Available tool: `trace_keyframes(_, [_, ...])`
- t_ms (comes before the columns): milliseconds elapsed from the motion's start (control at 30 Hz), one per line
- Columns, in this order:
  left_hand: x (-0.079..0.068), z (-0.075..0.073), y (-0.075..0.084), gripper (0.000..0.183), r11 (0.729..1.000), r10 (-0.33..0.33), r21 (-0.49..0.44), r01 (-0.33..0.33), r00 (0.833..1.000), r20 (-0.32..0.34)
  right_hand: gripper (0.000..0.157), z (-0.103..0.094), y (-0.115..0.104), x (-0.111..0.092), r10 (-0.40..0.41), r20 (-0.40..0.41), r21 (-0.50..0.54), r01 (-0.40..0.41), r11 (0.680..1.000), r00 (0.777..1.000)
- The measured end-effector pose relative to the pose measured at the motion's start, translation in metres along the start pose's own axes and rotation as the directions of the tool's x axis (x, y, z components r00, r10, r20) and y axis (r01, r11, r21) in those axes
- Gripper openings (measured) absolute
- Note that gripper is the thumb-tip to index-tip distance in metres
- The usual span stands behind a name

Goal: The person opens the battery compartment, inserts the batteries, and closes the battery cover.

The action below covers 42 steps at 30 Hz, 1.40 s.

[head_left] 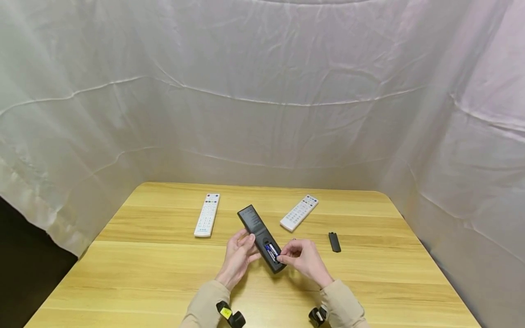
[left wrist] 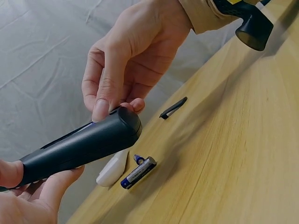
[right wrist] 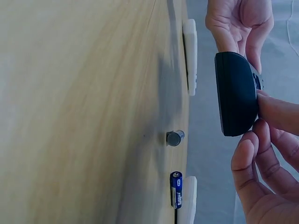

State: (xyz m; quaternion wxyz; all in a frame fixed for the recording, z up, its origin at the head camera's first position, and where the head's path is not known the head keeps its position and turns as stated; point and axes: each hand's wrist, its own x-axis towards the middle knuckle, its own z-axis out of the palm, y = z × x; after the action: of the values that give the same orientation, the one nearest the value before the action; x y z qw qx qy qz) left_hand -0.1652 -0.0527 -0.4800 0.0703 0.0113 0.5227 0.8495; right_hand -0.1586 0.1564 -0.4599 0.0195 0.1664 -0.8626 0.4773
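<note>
The black remote control [head_left: 261,234] is held above the table [head_left: 143,269], clamped between the thumb and fingers of the left hand [head_left: 237,260], with batteries [head_left: 271,252] lying in its uncovered back. Its lower end is touched by the right hand [head_left: 306,260], though whether anything is pinched there cannot be told. The remote control is flanked by one white remote [head_left: 207,215] to its left and, to its right, another white remote [head_left: 299,212] and a black cover [head_left: 334,242].
</note>
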Motion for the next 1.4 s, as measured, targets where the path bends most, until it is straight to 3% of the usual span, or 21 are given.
trace_keyframes(400, [-0.0004,0.0005,0.0015,0.049,1.000,-0.006,-0.013,0.006,1.000,0.003,0.013,0.0005,0.0023,0.0001,0.029,0.013,0.063,-0.030,0.998,0.999])
trace_keyframes(833, [0.0005,-0.0009,0.0019,0.049,1.000,-0.004,-0.028,0.006,0.999,0.055,0.021,-0.0037,0.0016,-0.0013,0.068,0.102,0.228,-0.090,0.969,0.992])
trace_keyframes(1400, [0.0013,-0.0010,0.0003,0.049,1.000,-0.002,-0.017,0.003,0.998,0.063,0.023,-0.0033,0.0062,-0.0004,0.050,0.125,0.245,-0.080,0.966,0.991])
